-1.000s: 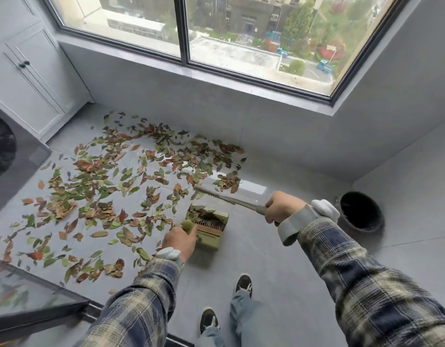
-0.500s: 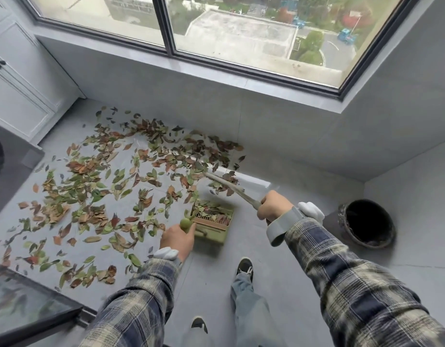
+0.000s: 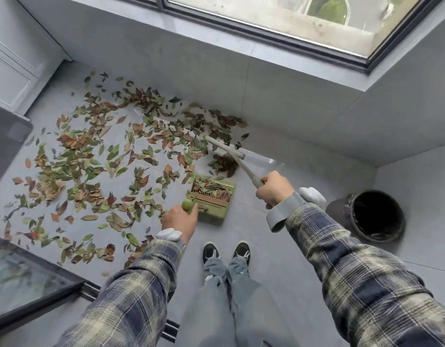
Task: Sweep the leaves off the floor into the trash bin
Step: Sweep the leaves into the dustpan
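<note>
- Leaves: strewn across left and centre floor; small heap between broom head and dustpan mouth.
- Broom: long axis diagonal toward upper left; right hand clamped round handle.
- Dustpan: centre, part-filled; left hand curled round its handle.
- Trash bin: right of frame, nearer right hand.

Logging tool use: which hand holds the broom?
The right hand grips the broom by its handle; the left hand holds the green dustpan.
</note>
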`<act>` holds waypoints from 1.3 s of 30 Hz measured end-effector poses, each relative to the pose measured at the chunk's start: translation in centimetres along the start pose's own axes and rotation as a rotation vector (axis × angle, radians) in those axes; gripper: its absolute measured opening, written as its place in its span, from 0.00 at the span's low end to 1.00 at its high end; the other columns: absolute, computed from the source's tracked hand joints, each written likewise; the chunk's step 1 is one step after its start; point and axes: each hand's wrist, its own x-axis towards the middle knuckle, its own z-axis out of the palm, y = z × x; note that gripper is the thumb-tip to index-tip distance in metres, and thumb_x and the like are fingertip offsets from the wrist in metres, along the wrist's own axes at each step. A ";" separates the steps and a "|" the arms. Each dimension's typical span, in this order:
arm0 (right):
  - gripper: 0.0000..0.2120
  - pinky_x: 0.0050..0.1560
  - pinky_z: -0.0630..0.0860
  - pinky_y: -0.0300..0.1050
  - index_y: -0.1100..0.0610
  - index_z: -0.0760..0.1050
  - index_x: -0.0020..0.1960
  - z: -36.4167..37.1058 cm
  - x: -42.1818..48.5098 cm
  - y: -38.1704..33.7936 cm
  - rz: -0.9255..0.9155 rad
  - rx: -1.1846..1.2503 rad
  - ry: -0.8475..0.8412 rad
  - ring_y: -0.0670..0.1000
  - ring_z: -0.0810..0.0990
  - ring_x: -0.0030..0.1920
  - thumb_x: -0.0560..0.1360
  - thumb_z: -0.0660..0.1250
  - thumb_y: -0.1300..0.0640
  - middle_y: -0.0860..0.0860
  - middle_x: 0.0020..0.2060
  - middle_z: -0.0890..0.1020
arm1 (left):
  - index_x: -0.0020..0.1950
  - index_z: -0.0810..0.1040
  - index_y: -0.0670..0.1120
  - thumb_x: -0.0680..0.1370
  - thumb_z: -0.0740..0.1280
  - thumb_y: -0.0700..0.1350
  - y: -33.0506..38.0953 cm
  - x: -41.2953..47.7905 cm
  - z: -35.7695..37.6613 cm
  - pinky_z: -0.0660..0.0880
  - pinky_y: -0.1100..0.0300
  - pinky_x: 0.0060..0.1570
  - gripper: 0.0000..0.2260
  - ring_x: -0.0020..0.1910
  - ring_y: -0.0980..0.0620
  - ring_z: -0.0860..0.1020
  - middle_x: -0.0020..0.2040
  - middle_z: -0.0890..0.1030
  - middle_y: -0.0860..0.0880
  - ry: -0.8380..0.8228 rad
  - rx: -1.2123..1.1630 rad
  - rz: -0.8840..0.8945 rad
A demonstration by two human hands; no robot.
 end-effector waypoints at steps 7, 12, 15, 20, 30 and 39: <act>0.06 0.42 0.81 0.50 0.58 0.74 0.42 -0.4 1.6 -2.8 -0.008 -0.034 0.006 0.57 0.78 0.36 0.72 0.61 0.67 0.56 0.36 0.76 | 0.35 0.73 0.45 0.75 0.64 0.59 0.4 1.9 -0.2 0.70 0.58 0.35 0.18 0.35 0.42 0.74 0.33 0.76 0.44 0.005 0.013 -0.046; 0.06 0.39 0.79 0.47 0.61 0.76 0.49 0.2 2.2 -4.5 -0.022 -0.023 -0.020 0.58 0.81 0.41 0.76 0.61 0.66 0.56 0.40 0.77 | 0.38 0.77 0.43 0.74 0.63 0.59 0.5 2.7 0.1 0.69 0.58 0.33 0.19 0.35 0.42 0.75 0.35 0.78 0.43 0.002 0.029 -0.048; 0.06 0.45 0.79 0.49 0.61 0.76 0.52 1.4 2.4 -4.8 -0.014 -0.023 -0.057 0.59 0.82 0.45 0.77 0.62 0.64 0.56 0.42 0.78 | 0.38 0.77 0.43 0.74 0.63 0.60 0.3 3.2 0.0 0.69 0.58 0.33 0.20 0.35 0.42 0.75 0.34 0.77 0.43 0.005 0.032 -0.047; 0.08 0.48 0.79 0.48 0.61 0.78 0.54 2.7 2.2 -4.5 0.019 -0.060 -0.145 0.60 0.84 0.50 0.77 0.64 0.62 0.57 0.43 0.80 | 0.37 0.77 0.43 0.74 0.63 0.60 0.3 3.4 -0.1 0.68 0.58 0.32 0.20 0.35 0.42 0.76 0.33 0.78 0.43 0.011 0.036 -0.022; 0.11 0.43 0.78 0.46 0.64 0.81 0.53 0.0 1.7 -5.4 0.033 -0.150 -0.224 0.55 0.78 0.38 0.72 0.69 0.64 0.54 0.34 0.79 | 0.36 0.75 0.43 0.74 0.62 0.59 0.5 3.5 -0.4 0.70 0.58 0.33 0.20 0.36 0.41 0.76 0.33 0.77 0.43 -0.008 0.027 -0.006; 0.09 0.41 0.79 0.47 0.62 0.80 0.52 -0.9 2.8 -6.3 -0.036 -0.089 -0.060 0.56 0.79 0.36 0.76 0.64 0.61 0.55 0.35 0.79 | 0.33 0.72 0.46 0.76 0.62 0.59 0.9 3.6 -0.6 0.69 0.59 0.32 0.20 0.34 0.43 0.76 0.31 0.76 0.45 -0.019 0.029 -0.001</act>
